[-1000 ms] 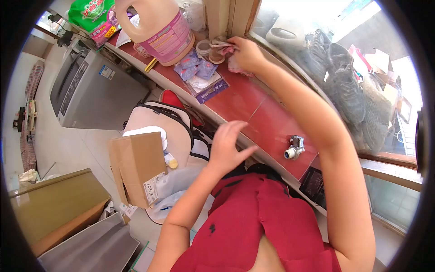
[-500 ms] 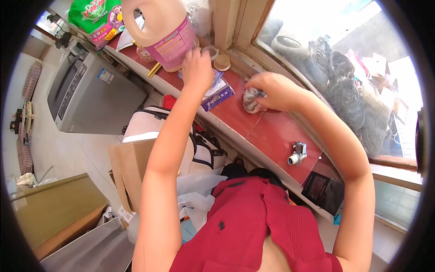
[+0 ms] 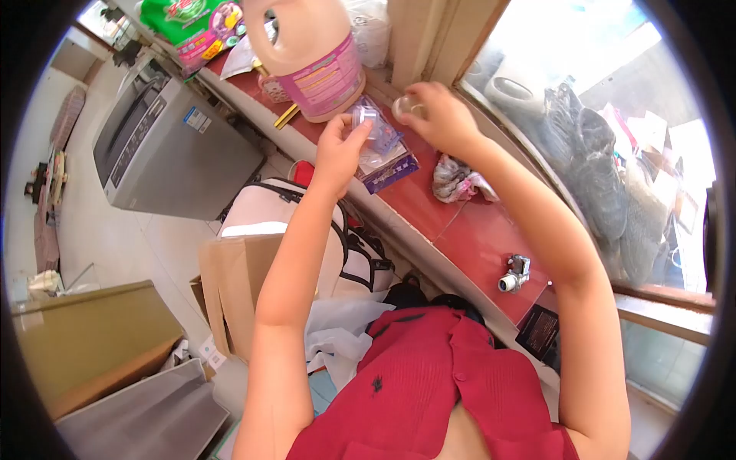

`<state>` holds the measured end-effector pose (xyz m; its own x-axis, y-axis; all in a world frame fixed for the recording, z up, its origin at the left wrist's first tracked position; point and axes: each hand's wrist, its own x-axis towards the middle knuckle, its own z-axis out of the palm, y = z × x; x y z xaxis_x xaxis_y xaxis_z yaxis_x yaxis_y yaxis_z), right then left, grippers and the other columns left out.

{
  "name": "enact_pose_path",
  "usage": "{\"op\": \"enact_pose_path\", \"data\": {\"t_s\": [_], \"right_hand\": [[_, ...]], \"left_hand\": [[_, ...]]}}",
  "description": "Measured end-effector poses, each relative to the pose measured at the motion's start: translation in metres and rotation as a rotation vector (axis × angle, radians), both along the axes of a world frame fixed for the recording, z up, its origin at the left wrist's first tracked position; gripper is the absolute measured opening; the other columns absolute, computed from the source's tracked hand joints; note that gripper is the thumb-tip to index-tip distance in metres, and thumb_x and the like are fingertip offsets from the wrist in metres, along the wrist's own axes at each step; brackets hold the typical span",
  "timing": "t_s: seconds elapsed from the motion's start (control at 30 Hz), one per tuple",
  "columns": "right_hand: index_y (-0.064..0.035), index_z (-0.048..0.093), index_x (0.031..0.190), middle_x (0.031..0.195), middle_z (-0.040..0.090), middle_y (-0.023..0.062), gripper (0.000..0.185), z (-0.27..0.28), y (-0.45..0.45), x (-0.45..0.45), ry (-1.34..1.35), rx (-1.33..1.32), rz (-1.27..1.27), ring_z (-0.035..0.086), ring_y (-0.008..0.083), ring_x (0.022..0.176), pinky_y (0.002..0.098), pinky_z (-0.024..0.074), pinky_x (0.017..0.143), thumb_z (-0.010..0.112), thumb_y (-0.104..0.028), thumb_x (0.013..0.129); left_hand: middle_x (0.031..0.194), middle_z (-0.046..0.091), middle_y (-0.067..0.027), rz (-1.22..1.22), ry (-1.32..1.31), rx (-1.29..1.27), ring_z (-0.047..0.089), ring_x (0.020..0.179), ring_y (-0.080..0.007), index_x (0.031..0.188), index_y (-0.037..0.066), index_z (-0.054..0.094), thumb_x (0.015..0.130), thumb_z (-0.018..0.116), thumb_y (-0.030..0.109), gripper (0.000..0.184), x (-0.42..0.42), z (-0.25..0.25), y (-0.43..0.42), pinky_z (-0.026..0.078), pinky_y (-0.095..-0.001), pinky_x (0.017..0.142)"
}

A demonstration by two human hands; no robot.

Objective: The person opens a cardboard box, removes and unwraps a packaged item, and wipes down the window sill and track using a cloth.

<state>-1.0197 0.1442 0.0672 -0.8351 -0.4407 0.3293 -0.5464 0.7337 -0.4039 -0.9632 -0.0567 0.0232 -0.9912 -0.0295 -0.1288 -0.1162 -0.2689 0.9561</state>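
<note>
My left hand is closed, with thumb and fingers around a small clear plastic cup, in front of the big jug. To its right, my right hand pinches a small round tan-and-white piece, blurred, perhaps a lid. Below my left hand lies a purple box with a clear plastic packet on it. A crumpled grey-and-pink rag rests on the red tiled ledge, beneath my right forearm. Nearer my body on the ledge is a small valve with a white fitting.
A large beige jug with a pink label and a green detergent bag stand at the ledge's far end. Left are a grey washing machine and a cardboard box. The window frame borders the right side.
My right hand has left the rag and moved left to the round tan piece, now lifted. My left hand has drawn back from beside the jug with the clear cup. The view has shifted slightly.
</note>
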Motion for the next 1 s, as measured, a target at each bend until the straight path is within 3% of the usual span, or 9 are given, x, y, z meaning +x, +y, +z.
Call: {"op": "enact_pose_path", "data": {"t_s": [0.03, 0.1, 0.2, 0.33, 0.5, 0.67, 0.77, 0.87, 1.0], "right_hand": [[-0.0022, 0.06, 0.116, 0.106, 0.064, 0.0181, 0.041, 0.012, 0.004, 0.002, -0.058, -0.121, -0.004, 0.065, 0.0336, 0.093, 0.0398, 0.0526, 0.084, 0.068, -0.028, 0.085], [-0.0044, 0.055, 0.128, 0.1, 0.065, 0.011, 0.049, 0.037, 0.011, 0.011, -0.606, -0.436, 0.034, 0.062, 0.0181, 0.082, 0.0317, 0.0513, 0.074, 0.07, -0.028, 0.087], [-0.0033, 0.057, 0.12, 0.098, 0.062, 0.0092, 0.051, 0.057, 0.008, 0.049, -0.487, -0.292, 0.184, 0.061, 0.017, 0.08, 0.0293, 0.0506, 0.075, 0.077, -0.027, 0.08], [-0.0023, 0.055, 0.116, 0.106, 0.058, 0.0179, 0.054, 0.054, -0.004, 0.109, -0.281, 0.057, 0.495, 0.061, 0.0373, 0.099, 0.0433, 0.0507, 0.084, 0.078, -0.017, 0.069], [-0.003, 0.053, 0.12, 0.109, 0.058, 0.0163, 0.055, 0.065, 0.021, 0.122, -0.248, 0.074, 0.621, 0.059, 0.0355, 0.105, 0.0422, 0.0494, 0.087, 0.077, -0.024, 0.075], [-0.0044, 0.06, 0.114, 0.11, 0.059, 0.0129, 0.038, 0.061, 0.062, 0.1, -0.339, 0.178, 0.505, 0.063, 0.0288, 0.095, 0.0381, 0.0511, 0.085, 0.073, -0.014, 0.08], [-0.0039, 0.06, 0.111, 0.11, 0.059, 0.0125, 0.034, 0.047, 0.065, 0.086, -0.246, 0.256, 0.525, 0.063, 0.0302, 0.096, 0.0381, 0.0512, 0.085, 0.072, -0.015, 0.081], [-0.0039, 0.06, 0.112, 0.111, 0.059, 0.0138, 0.035, 0.037, 0.053, 0.072, -0.306, 0.276, 0.492, 0.061, 0.0321, 0.101, 0.0399, 0.05, 0.088, 0.071, -0.017, 0.081], [-0.0033, 0.061, 0.112, 0.113, 0.059, 0.0158, 0.037, 0.028, 0.031, 0.058, -0.256, 0.361, 0.425, 0.059, 0.0343, 0.106, 0.042, 0.0479, 0.091, 0.071, -0.017, 0.08]], "left_hand": [[0.123, 0.06, -0.0154, 0.018, 0.001, 0.006, 0.063, 0.105, -0.0254, 0.116, 0.003, 0.057, 0.097, 0.057, 0.016, 0.023, 0.007, 0.003, -0.001, 0.051, -0.0377, 0.091], [0.117, 0.061, -0.0115, -0.082, -0.088, 0.576, 0.063, 0.107, -0.0233, 0.119, 0.007, 0.053, 0.097, 0.058, 0.023, 0.027, 0.03, 0.011, 0.004, 0.052, -0.0386, 0.093], [0.128, 0.059, -0.0114, -0.21, -0.141, 0.859, 0.058, 0.119, -0.0283, 0.13, 0.009, 0.048, 0.103, 0.044, 0.032, 0.036, 0.065, 0.024, 0.02, 0.051, -0.0435, 0.096], [0.13, 0.057, -0.0135, -0.17, -0.112, 0.795, 0.059, 0.116, -0.0314, 0.138, 0.012, 0.042, 0.1, 0.048, 0.032, 0.043, 0.12, 0.008, 0.05, 0.049, -0.0457, 0.097], [0.127, 0.056, -0.0145, 0.085, -0.134, 0.594, 0.058, 0.114, -0.0252, 0.137, 0.009, 0.042, 0.091, 0.062, 0.017, 0.05, 0.223, 0.024, -0.013, 0.049, -0.0397, 0.095], [0.131, 0.052, -0.0111, 0.636, -0.266, -0.859, 0.06, 0.105, -0.0203, 0.137, 0.009, 0.046, 0.073, 0.073, 0.002, 0.07, 0.365, 0.119, -0.123, 0.052, -0.032, 0.088], [0.139, 0.044, -0.0217, 0.787, -0.667, -1.572, 0.047, 0.125, -0.0366, 0.143, 0.009, 0.04, 0.073, 0.078, 0.011, 0.079, 0.432, 0.113, -0.194, 0.04, -0.0434, 0.105], [0.147, 0.033, -0.0294, 0.67, -0.841, -1.571, 0.036, 0.134, -0.0453, 0.15, 0.009, 0.029, 0.074, 0.08, 0.02, 0.092, 0.479, 0.053, -0.253, 0.033, -0.0472, 0.111], [0.152, 0.025, -0.0295, 0.806, -0.621, -1.645, 0.03, 0.14, -0.0435, 0.152, 0.004, 0.022, 0.077, 0.08, 0.029, 0.098, 0.424, 0.057, -0.213, 0.029, -0.0472, 0.114]]}}
